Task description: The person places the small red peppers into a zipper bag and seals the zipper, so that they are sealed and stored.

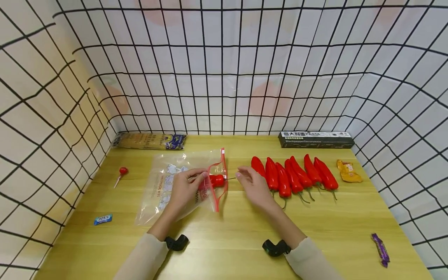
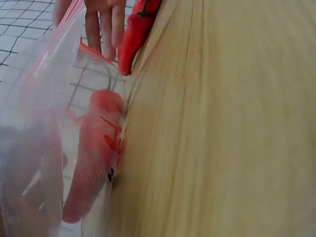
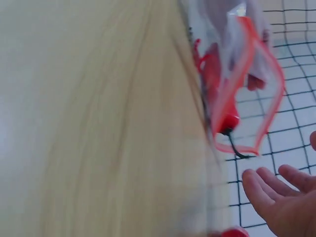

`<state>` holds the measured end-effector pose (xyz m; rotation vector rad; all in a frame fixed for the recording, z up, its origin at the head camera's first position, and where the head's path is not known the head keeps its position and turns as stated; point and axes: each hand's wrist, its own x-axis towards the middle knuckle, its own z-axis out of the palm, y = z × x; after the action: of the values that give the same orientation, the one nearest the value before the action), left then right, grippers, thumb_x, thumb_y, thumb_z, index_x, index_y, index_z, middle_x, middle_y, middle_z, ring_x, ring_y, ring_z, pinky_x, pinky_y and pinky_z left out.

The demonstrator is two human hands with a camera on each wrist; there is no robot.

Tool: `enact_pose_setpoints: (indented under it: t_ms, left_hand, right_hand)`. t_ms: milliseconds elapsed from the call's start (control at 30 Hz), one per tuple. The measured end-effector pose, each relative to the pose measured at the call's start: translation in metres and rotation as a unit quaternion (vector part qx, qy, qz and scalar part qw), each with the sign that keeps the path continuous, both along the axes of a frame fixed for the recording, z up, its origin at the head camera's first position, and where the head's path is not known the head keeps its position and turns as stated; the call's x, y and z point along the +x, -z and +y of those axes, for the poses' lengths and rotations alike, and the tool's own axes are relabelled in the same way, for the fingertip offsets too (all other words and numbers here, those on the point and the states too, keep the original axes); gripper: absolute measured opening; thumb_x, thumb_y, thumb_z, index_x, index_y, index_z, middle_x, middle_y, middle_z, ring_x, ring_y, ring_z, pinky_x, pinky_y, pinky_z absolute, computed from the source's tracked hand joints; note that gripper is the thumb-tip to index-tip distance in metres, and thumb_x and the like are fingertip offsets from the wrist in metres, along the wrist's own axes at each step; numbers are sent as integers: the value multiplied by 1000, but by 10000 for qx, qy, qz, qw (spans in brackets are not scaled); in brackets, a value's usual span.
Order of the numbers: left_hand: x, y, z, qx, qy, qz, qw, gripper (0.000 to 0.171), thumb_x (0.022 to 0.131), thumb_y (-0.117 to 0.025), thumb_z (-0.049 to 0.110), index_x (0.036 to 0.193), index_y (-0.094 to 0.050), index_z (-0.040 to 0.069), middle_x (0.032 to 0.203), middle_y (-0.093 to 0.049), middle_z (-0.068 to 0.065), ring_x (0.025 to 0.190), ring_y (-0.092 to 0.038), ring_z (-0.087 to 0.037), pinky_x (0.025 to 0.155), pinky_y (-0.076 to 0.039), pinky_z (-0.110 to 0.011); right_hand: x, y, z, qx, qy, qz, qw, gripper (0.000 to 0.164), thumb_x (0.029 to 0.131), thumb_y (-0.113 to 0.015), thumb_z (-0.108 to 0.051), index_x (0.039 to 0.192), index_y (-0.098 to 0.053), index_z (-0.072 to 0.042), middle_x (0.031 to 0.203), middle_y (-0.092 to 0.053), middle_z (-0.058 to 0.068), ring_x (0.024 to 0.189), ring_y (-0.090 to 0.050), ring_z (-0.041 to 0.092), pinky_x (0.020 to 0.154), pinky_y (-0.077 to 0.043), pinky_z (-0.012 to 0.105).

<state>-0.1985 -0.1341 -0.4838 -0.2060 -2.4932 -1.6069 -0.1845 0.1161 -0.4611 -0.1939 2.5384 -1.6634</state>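
Red and glossy, one chili pepper (image 1: 217,180) lies inside a clear plastic zip bag (image 1: 148,204), stem end at the mouth, thin dark-green stem poking out past the red zip strip (image 1: 223,196). Body looks smooth, plump at the stem end, tapering away to a blunt tip; paler and hazier where the plastic covers it (left wrist view shows this best). Bag lies on the wood-grain table (image 1: 241,241), mouth toward the right hand (image 1: 257,188), printed with cartoon figures and red lettering.

Left hand (image 1: 185,190) pinches the bag near its mouth, thumb and fingers nearly closed on the film. Right hand holds nothing; its fingers are extended, slightly bent and loosely spread, just beside the stem tip. Seven matching red peppers (image 1: 284,182) sit in a row right of that hand, stems toward the person.
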Motion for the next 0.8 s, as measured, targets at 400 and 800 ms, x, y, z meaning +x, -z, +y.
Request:
enact_pose_setpoints:
  t_ms: [400,800]
  left_hand:
    - [3,-2,-1,110,133,-16,9999,15,89,-68,40,100,-75,32,104,-74,7,95,-71,-12,74,-58,-26]
    - [5,-2,0,234,78,156,9996,16,91,-66,40,101,-75,31,100,-75,5,85,-73,-10,63,-59,-28]
  right_hand:
    - [15,0,-10,-175,-354,-286,9988,55,101,-39,-54,144,-44,-20,144,-52,2,133,-49,26,110,-38,50]
    - [15,0,-32,-401,-741,-328,9959,49,103,-42,-42,146,-42,-17,148,-48,2,137,-44,22,114,-33,47]
